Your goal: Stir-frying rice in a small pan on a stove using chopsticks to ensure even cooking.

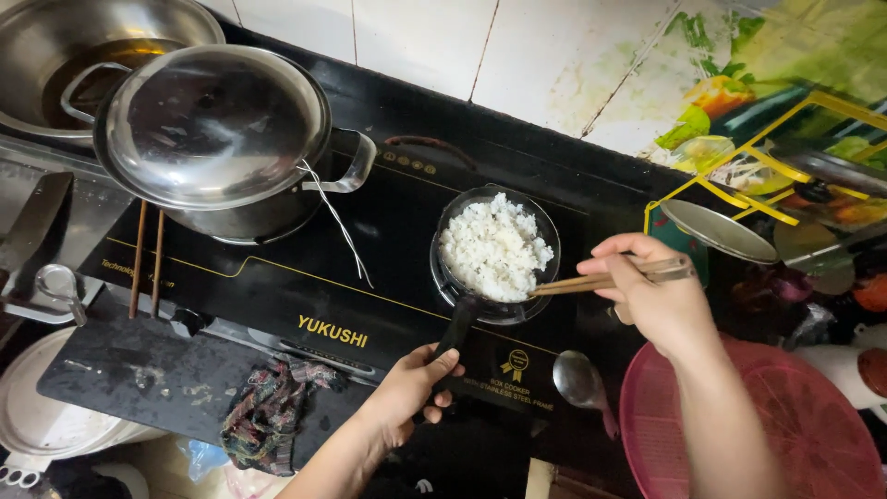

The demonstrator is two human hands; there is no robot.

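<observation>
Left hand (407, 388) on pan handle (455, 331), right hand (658, 298) with chopsticks (605, 277) at rice (494, 247)

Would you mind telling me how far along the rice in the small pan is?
Done: white rice fills the small black pan on the cooktop. In hand: the left hand grips the pan's handle, and the right hand holds chopsticks at the rim. The rice looks plain and unmixed.

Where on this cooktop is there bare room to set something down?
Bare glass lies between the lidded steel pot and the small pan of rice, crossed only by a thin wire. The front edge is crowded: rag, left hand on the pan handle, spoon.
</observation>
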